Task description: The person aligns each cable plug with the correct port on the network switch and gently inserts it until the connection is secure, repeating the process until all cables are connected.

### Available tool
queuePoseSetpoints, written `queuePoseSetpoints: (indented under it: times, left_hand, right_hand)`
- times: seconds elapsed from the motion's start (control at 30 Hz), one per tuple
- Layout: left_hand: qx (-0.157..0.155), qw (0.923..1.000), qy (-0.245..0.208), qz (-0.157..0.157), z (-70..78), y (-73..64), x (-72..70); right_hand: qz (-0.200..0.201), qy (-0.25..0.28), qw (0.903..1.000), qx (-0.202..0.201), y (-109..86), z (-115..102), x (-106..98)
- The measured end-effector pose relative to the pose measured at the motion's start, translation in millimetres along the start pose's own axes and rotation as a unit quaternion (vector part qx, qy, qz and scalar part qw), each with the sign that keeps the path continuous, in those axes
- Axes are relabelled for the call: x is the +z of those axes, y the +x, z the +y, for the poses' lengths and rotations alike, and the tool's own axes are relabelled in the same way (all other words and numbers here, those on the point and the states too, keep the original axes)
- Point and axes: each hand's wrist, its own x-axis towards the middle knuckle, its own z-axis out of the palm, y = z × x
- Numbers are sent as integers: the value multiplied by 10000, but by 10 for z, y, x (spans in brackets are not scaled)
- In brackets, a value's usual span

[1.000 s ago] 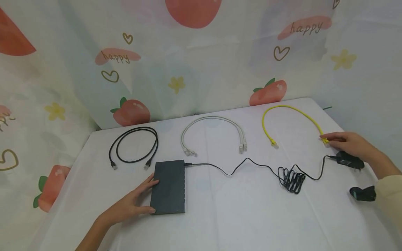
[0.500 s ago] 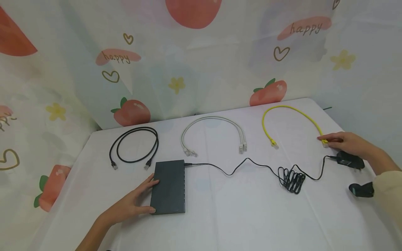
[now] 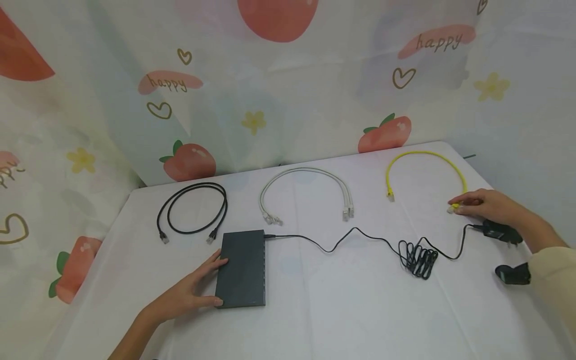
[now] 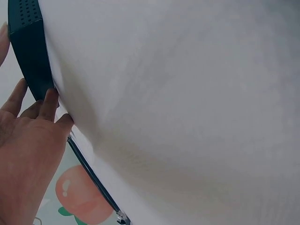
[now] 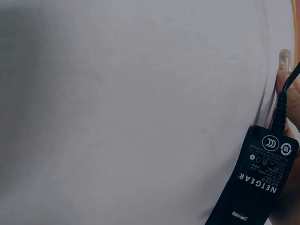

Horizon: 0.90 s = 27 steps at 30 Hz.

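Note:
In the head view, my left hand (image 3: 186,295) rests against the left edge of a flat dark grey network switch (image 3: 241,270). Its fingers are mostly straight, and they touch the switch's side in the left wrist view. A thin black power cord runs from the switch to a black NETGEAR power adapter (image 3: 499,231). My right hand (image 3: 497,206) pinches one plug end of a yellow Ethernet cable (image 3: 425,152) between thumb and fingers, above the adapter. In the right wrist view the clear plug (image 5: 285,58) pokes out past the fingertips, while the adapter hides part of the hand.
A coiled black Ethernet cable (image 3: 198,185) lies at the back left, and grey Ethernet cables (image 3: 306,169) curve at the back middle. Bundled power cord (image 3: 418,260) lies right of centre. A small black object (image 3: 513,274) shows by the right sleeve. A printed curtain (image 3: 288,90) hangs behind.
My right hand has moved slightly left with the yellow cable's plug end. The cable's other end has shifted right and back. The left hand and switch have stayed put.

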Motion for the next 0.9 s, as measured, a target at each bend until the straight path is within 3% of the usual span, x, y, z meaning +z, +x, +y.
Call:
queuePoseSetpoints:
  times: [0.27,0.47,0.57,0.67,0.9]
  left_hand:
    - [-4,10000,-11,33,8,-11,6]
    - [76,10000,-7,11,0,-8,2]
    - [92,10000,-29,-18,-7,-7,2]
    - [99,9999,-57,-38,-10,-9,5]
    - [147,9999,-71,-32,-8,-8,3]
  right_hand:
    - [196,136,9995,-223,1,4,29]
    - [537,621,9904,-1115,3,68,85]
    - [704,673,9858,-1367,-15,46,112]
    - [794,448,9893,-1136,-68,-24,123]
    - [582,47,9967,-556,-88,-170,119]
